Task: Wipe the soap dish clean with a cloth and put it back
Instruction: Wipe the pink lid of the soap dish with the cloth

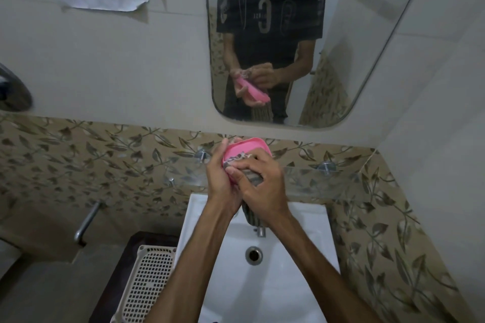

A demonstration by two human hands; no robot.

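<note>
Your left hand [220, 178] grips the pink dish [242, 148], held tilted above the sink [309, 217] (mirror [341, 60] shows it too); your right hand [262, 181] fingers press the cloth [249, 176] into it.

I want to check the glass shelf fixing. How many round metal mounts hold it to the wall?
3: one left, one beside the left hand, one right. The hands may hide another.

Soap dish [242, 149]: lower half hidden behind both hands. Cloth [250, 177]: mostly covered by right hand [262, 183]. Basket [147, 283]: cut off at bottom edge.
</note>
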